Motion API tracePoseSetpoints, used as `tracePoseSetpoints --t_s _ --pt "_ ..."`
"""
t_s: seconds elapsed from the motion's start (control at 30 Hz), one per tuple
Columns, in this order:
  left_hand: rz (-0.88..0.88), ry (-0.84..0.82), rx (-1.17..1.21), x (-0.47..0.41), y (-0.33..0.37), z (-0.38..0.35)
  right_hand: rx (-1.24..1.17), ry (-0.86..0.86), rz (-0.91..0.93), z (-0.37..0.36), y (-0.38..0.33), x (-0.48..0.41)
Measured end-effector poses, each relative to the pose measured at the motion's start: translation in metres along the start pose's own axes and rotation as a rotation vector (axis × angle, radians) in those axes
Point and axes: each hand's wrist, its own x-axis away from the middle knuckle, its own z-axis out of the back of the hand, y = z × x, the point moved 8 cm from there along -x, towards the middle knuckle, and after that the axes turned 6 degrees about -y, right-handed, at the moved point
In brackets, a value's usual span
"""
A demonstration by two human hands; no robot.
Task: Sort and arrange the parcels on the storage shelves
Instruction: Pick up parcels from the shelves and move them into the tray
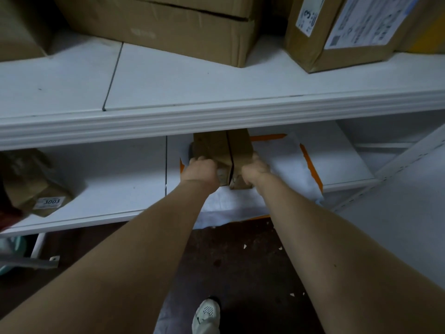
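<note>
White shelves (pixel 216 116) fill the view. Just below centre, on the lower shelf (pixel 120 177), a cardboard box (pixel 238 143) sits on a white-and-orange mailer bag (pixel 289 162). The left hand (pixel 201 171) and right hand (pixel 255 173) curl tight around its near corners. At 9 o'clock a brown parcel (pixel 26 179) is labelled "3003". At 1 o'clock a taped box (pixel 313 51) shows "3".

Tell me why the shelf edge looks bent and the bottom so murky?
Head view: the wide-angle lens bows the upper shelf edge; same view, light is dim and the floor nearly black; also there, the left hand and right hand gripping the brown parcel look soft, the far left margin smeared.
</note>
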Motion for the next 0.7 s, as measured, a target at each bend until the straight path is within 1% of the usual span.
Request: tracePoseSetpoints --t_s 0.07,0.23,0.3,0.43,0.57,0.7 --pt "-0.014 -0.011 0.003 0.011 0.008 0.008 0.037 0.022 0.009 0.010 -0.006 0.017" --pt "-0.044 -0.017 0.016 0.054 0.035 0.044 0.119 -0.037 0.023 0.032 -0.031 0.075" --pt "-0.043 -0.009 0.022 0.073 0.045 0.062 0.156 -0.034 0.055 0.041 -0.045 0.097" --pt "-0.024 0.011 0.071 0.117 0.060 0.097 0.083 -0.012 0.121 0.062 -0.069 0.147" --pt "-0.011 0.116 0.090 0.162 0.066 0.132 0.045 -0.021 0.206 0.075 -0.096 0.200" --pt "0.041 0.189 0.042 0.198 0.056 0.160 0.002 -0.036 0.287 0.074 -0.121 0.236"
